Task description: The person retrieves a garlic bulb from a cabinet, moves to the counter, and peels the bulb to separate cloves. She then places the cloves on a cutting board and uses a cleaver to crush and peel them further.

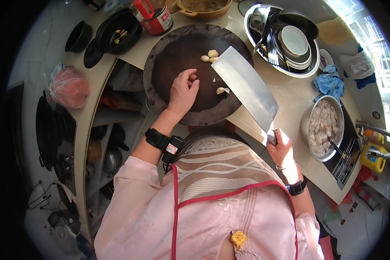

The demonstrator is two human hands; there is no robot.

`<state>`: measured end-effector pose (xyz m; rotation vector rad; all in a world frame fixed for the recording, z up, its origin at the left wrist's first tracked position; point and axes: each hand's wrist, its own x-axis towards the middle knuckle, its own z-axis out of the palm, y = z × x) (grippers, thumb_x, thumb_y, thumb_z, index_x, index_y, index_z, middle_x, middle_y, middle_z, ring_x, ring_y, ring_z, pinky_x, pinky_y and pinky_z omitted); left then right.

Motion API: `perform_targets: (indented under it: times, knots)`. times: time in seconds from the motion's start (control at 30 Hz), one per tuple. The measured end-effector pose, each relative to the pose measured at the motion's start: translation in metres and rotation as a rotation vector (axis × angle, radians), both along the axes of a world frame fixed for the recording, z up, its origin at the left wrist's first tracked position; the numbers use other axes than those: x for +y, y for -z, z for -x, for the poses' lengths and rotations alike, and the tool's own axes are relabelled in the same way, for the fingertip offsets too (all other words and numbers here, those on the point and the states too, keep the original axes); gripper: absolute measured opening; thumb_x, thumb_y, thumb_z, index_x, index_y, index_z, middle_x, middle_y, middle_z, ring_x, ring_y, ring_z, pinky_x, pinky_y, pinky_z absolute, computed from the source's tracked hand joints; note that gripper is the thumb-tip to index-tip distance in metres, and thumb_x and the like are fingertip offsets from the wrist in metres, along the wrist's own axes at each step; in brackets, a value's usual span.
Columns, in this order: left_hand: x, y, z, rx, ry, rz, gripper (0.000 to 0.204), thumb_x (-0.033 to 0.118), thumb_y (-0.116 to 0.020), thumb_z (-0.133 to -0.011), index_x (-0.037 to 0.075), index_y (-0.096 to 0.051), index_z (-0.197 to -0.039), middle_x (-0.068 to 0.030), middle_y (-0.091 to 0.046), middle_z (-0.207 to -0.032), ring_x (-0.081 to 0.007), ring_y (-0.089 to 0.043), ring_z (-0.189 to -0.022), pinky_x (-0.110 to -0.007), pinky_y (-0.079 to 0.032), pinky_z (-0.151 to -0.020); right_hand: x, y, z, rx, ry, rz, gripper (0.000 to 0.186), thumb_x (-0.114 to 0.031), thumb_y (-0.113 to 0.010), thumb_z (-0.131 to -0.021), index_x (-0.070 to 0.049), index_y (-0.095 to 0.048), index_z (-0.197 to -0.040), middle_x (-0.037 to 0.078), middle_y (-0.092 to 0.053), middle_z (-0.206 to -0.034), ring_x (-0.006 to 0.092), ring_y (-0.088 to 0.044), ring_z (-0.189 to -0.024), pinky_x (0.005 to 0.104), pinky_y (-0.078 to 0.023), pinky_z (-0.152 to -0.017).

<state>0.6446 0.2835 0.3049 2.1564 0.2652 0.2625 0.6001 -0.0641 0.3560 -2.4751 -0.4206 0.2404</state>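
Observation:
A round dark wooden chopping board [169, 56] lies on the counter in front of me. My left hand [184, 89] rests on it with fingers curled, fingertips on a small piece of garlic. More garlic cloves [210, 55] sit near the board's far edge, and one clove [222, 90] lies by the blade. My right hand [281, 145] grips the handle of a broad steel cleaver [245, 86], whose blade lies flat and angled over the board's right side.
A steel bowl of pale chopped meat [323, 125] stands at the right beside a sink and tap [377, 132]. A basin of stacked dishes [290, 39] is at the back right. A black pan [117, 32], a red-labelled tin [156, 19] and a pink bag [69, 86] are left.

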Motion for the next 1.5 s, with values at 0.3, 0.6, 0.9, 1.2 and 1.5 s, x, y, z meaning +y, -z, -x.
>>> perform_targets:
  times: [0.3,0.6,0.9,1.2,1.5]
  knots:
    - [0.032,0.0,0.009,-0.053,-0.178,0.119,0.024,0.006,-0.059,-0.086,0.002,-0.058,-0.109,-0.0083,-0.064,-0.09,-0.016,-0.059,-0.071,-0.03,-0.051,-0.07,0.004,0.027,-0.014,-0.037,-0.211,0.287,0.027,-0.007,-0.065,-0.071,-0.009,-0.055,-0.095,0.017,-0.059,-0.077,0.036,-0.061,-0.07,0.0414,-0.05,-0.061]
    - [-0.021,-0.002,0.005,-0.03,0.213,-0.272,0.032,0.021,-0.068,-0.081,0.004,-0.062,-0.107,-0.0098,-0.059,-0.101,-0.0273,-0.055,-0.096,-0.037,-0.045,-0.085,0.035,0.014,-0.057,0.171,-0.009,0.01,0.031,-0.028,-0.067,-0.082,-0.003,-0.054,-0.094,0.022,-0.061,-0.076,0.0416,-0.059,-0.071,0.0442,-0.047,-0.063]
    - [-0.038,0.0,-0.006,-0.11,0.262,-0.322,0.018,0.011,-0.067,-0.079,0.005,-0.059,-0.094,-0.0063,-0.06,-0.091,-0.0245,-0.057,-0.086,-0.037,-0.047,-0.08,0.11,0.039,-0.104,0.021,0.115,0.114,0.038,-0.036,-0.061,-0.088,0.0,-0.051,-0.096,0.025,-0.064,-0.086,0.0441,-0.06,-0.08,0.0481,-0.048,-0.068]
    - [-0.019,-0.028,0.006,0.061,0.158,0.334,0.014,0.003,-0.062,-0.083,0.001,-0.058,-0.095,-0.0076,-0.058,-0.084,-0.0144,-0.058,-0.069,-0.026,-0.048,-0.064,0.13,0.043,-0.106,-0.115,-0.011,0.222,0.038,-0.026,-0.064,-0.085,-0.003,-0.049,-0.112,0.019,-0.057,-0.1,0.0403,-0.059,-0.09,0.0463,-0.05,-0.072]
    - [-0.032,-0.059,0.002,-0.057,0.252,0.039,0.014,0.004,-0.063,-0.081,0.001,-0.058,-0.094,-0.011,-0.057,-0.086,-0.0236,-0.061,-0.072,-0.033,-0.051,-0.065,0.138,-0.003,-0.1,0.169,-0.091,-0.407,0.023,-0.019,-0.067,-0.086,0.0,-0.062,-0.097,0.009,-0.064,-0.084,0.0205,-0.062,-0.077,0.033,-0.051,-0.066]
